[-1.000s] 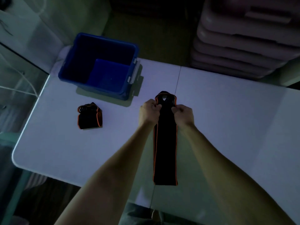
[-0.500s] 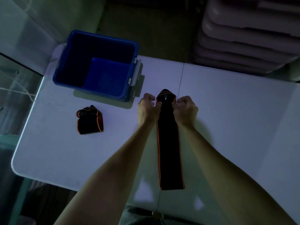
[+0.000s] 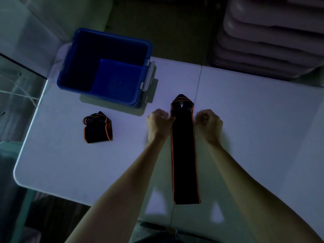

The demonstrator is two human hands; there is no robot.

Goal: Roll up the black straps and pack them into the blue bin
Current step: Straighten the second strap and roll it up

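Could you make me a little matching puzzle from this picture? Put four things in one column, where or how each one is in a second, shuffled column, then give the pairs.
Things:
1. blue bin
2. folded strap
3. long strap
4. right hand

States:
A. stretched out flat between the two hands
B. curled, just clear of the strap's edge
C. bundled on the table's left part
D. standing at the table's far left corner, no strap seen inside

Pairs: 1-D, 2-C, 3-A, 4-B

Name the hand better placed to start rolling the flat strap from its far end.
Left. The left hand has its fingers at the edge of the flat strap near the far end, while the right hand is curled beside it, apart from the fabric. Lighting is dim, so the grip is uncertain.
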